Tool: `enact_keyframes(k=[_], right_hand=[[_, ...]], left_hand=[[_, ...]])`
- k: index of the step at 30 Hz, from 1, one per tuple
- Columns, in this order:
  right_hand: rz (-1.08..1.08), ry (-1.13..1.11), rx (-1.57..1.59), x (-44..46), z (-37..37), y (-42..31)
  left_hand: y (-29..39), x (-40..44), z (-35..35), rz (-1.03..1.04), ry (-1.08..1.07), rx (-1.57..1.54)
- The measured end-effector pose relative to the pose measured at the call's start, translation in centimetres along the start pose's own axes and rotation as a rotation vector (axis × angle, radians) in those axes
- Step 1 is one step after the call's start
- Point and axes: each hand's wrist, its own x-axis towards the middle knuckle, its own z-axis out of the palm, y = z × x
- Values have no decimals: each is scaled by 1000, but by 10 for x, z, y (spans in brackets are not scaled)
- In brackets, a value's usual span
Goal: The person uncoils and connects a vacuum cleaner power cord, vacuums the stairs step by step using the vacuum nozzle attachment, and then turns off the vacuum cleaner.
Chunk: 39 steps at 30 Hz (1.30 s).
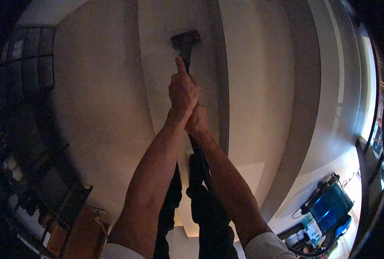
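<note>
My left hand (183, 91) is wrapped round the handle of a black vacuum cleaner nozzle, with one digit stretched along it. The wide flat head of the vacuum nozzle (186, 39) lies against a beige surface ahead of my hands. Just behind, my right hand (196, 119) is closed round the same tool, touching my left wrist. A dark tube (199, 151) runs back from my hands between my forearms towards my legs. The fingers of my right hand are partly hidden.
The beige surface (101, 99) is crossed by long darker bands (302, 99), like steps. At the lower right stands a blue machine (330, 209) with a black hose (319, 252). Dark metal railing-like frames (32, 56) and an orange-brown item (81, 233) are on the left.
</note>
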Motion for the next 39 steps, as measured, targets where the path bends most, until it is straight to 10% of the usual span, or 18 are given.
enact_keyframes(k=[8,13,25,32,39], right_hand=[[388,39,147,-195,3,3],[-149,36,-112,-98,30,-15],[76,-260,-316,-226,-35,-13],[-50,-238,-194,-168,23,-6],[242,-199,-216,-358,-38,34]], left_hand=[[-19,-186,13,-297,-186,-56],[-57,-109,-9,-238,119,-106],[-31,-248,17,-353,154,-253],[-61,-185,-29,-538,94,-327],[-31,-349,65,-56,127,-3]])
